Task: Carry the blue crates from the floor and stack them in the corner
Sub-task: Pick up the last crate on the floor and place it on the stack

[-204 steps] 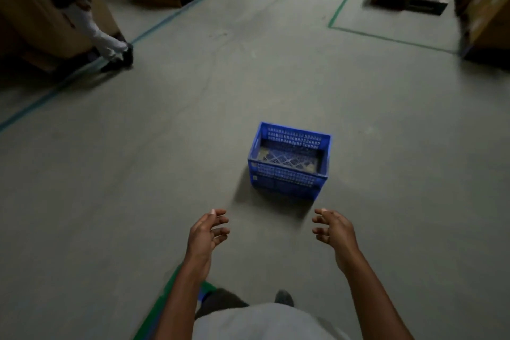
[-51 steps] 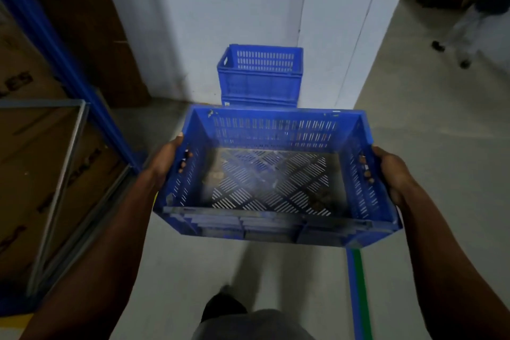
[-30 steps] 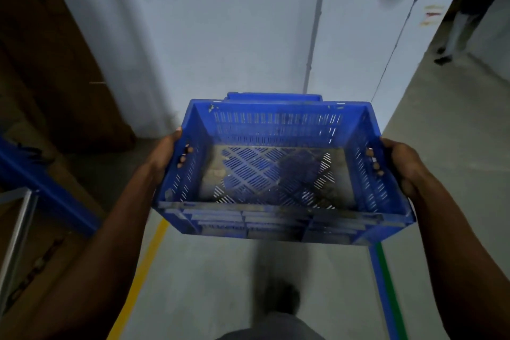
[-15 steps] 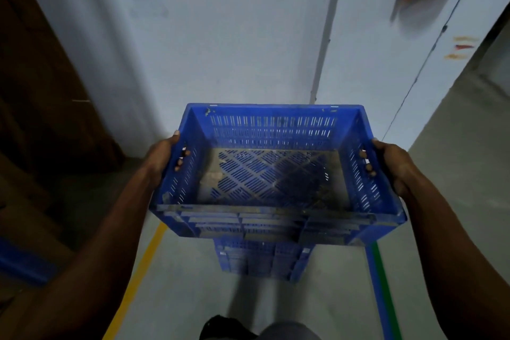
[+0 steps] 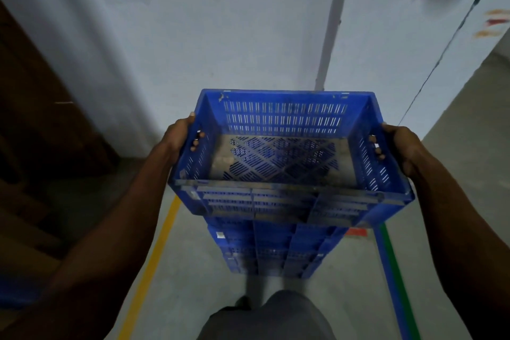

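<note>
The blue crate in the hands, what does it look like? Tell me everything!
The blue crate is an open plastic box with slotted walls and a lattice floor that looks dusty. It is empty and held about level. The left hand and right hand grip its short ends, fingers poking through the handle holes. It sits over the stacked crates by the white wall; whether it touches them is unclear.
</note>
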A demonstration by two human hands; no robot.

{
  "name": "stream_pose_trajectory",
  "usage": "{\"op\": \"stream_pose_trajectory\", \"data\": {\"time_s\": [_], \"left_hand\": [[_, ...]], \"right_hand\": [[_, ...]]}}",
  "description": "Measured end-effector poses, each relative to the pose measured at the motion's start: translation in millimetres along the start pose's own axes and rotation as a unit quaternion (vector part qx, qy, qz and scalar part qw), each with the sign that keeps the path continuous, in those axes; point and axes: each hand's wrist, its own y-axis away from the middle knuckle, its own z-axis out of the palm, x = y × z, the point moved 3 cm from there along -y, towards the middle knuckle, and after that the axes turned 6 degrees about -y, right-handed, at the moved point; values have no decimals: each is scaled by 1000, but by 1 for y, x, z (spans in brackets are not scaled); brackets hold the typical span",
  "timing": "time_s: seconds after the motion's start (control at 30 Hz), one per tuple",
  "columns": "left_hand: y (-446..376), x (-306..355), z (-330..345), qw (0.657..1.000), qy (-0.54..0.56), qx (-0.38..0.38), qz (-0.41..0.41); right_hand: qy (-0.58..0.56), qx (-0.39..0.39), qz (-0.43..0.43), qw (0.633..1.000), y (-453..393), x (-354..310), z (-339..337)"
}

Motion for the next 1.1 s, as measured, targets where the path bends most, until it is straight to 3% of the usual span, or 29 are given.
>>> {"op": "stream_pose_trajectory", "data": {"time_s": [0.53,0.83,1.1], "left_hand": [[-71,-8,6,999,-8,7,-37],[-68,-5,0,996,-72,40,-37],[-58,-1,9,997,-50,48,-26]], "right_hand": [[-3,-40,21,999,-56,-10,23],[26,10,16,999,-66,4,16],[36,14,-4,999,-69,9,10]]}}
